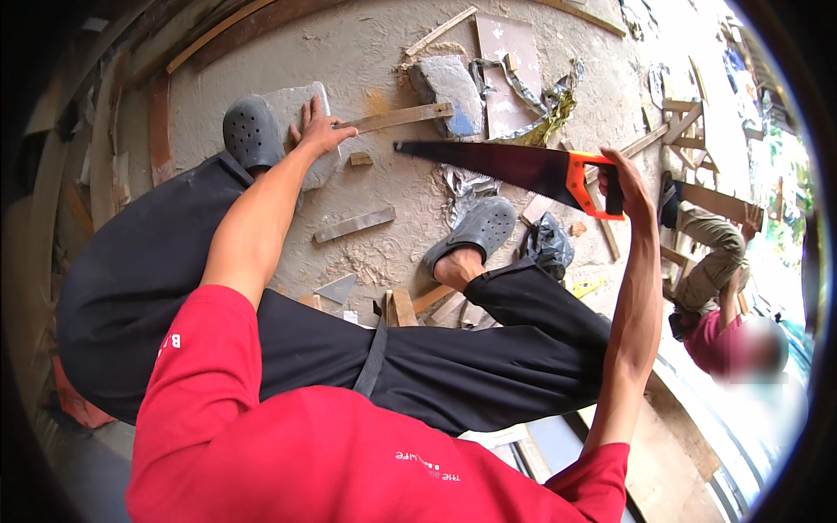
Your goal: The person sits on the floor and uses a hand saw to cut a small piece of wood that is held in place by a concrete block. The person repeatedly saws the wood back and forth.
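My right hand (629, 185) is wrapped round the orange-and-black handle of a handsaw (501, 166). Its dark blade points left, with the toothed edge facing down and the tip just below a wooden strip (397, 118). The strip's left end is under my left hand (321, 131), which presses it on a grey concrete block (301, 100); the thumb lies along the strip and other fingers spread over the block. The strip's far end rests on a second block (446, 94) with blue paint on it. The blade and strip look apart, though contact is hard to judge.
My clogged feet stand by the left block and below the saw. An offcut (356, 224), a small wood piece (360, 159) and a grey triangular piece (336, 288) lie on the sandy floor. A black plastic bag (549, 244) sits right. Another person (719, 261) crouches at far right, holding a board.
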A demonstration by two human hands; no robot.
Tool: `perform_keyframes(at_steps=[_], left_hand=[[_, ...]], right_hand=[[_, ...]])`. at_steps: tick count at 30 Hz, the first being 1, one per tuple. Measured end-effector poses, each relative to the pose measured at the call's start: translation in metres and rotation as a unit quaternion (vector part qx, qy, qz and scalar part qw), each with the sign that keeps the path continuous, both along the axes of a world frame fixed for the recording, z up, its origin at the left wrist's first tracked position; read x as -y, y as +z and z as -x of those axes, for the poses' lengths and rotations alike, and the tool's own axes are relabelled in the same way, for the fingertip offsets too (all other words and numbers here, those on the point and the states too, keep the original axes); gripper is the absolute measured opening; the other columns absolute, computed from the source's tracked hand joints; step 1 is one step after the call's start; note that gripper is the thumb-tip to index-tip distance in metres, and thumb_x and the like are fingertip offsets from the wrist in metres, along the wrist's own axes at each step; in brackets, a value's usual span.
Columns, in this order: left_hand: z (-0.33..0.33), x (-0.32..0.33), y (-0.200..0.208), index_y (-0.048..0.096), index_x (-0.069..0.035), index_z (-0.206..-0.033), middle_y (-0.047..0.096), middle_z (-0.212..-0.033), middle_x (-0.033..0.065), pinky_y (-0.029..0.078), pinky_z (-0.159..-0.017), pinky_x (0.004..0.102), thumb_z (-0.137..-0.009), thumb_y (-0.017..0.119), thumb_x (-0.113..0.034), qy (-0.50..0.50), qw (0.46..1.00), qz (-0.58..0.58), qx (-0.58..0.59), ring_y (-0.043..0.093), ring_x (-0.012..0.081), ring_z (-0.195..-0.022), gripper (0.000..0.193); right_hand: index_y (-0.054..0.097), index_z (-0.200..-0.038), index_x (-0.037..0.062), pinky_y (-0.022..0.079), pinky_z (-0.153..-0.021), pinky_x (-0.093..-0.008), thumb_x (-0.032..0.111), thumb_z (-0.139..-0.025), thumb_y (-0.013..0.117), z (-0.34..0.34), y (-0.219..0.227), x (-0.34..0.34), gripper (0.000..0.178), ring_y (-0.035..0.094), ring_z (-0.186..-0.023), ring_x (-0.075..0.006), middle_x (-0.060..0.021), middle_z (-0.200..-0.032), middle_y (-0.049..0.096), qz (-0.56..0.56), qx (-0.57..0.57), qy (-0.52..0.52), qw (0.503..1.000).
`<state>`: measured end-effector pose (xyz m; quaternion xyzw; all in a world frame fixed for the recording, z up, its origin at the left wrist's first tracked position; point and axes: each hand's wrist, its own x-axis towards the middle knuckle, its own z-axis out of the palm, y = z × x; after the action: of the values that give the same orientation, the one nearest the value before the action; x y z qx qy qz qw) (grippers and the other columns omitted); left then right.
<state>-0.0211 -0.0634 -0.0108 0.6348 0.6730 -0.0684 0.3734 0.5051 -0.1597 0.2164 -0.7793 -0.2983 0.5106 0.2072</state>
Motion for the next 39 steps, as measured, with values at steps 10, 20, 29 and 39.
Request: perform_keyframes(at_steps=[10,20,29,39], left_hand=[[0.077,0.014,-0.001,0.053,-0.02,-0.138,-0.015,-0.161,0.0118,-0.01,-0.111,0.0628,-0.081,0.059,-0.061,-0.042,0.999,0.01,-0.019,-0.02,0.0341,-0.147,0.071],[0.099,0.0,-0.018,0.054,-0.022,-0.137,-0.017,-0.161,0.0124,-0.007,-0.109,0.0662,-0.083,0.055,-0.064,-0.05,0.998,0.002,-0.039,-0.021,0.0352,-0.147,0.069],[0.091,-0.007,-0.009,0.055,-0.021,-0.137,-0.015,-0.162,0.0119,-0.007,-0.111,0.0638,-0.081,0.058,-0.049,-0.031,0.999,0.022,-0.018,-0.018,0.0353,-0.147,0.062],[0.075,-0.011,-0.011,0.054,-0.022,-0.138,-0.016,-0.161,0.0116,-0.007,-0.112,0.0625,-0.081,0.058,-0.047,-0.038,0.999,0.029,-0.025,-0.019,0.0353,-0.147,0.062]], right_hand=[[0.063,-0.094,0.0039,0.044,-0.045,-0.0248,0.019,-0.088,0.069,0.319,-0.053,0.091,0.017,0.056,-0.052,-0.0072,0.0008,-0.064,0.06,-0.216,-0.017,0.046,0.975],[0.055,-0.078,0.0016,0.042,-0.054,-0.0309,0.015,-0.081,0.068,0.484,-0.161,0.108,0.019,0.047,-0.053,-0.0154,-0.0108,-0.059,0.049,-0.304,0.051,0.019,0.951],[0.051,-0.075,0.0017,0.041,-0.052,-0.0328,0.013,-0.081,0.067,0.473,-0.176,0.111,0.02,0.045,-0.05,-0.0178,-0.0118,-0.057,0.045,-0.305,0.043,0.03,0.951],[0.049,-0.075,0.0021,0.042,-0.052,-0.0347,0.012,-0.081,0.066,0.453,-0.191,0.116,0.02,0.048,-0.048,-0.0246,-0.0143,-0.057,0.047,-0.295,0.036,0.052,0.953]])
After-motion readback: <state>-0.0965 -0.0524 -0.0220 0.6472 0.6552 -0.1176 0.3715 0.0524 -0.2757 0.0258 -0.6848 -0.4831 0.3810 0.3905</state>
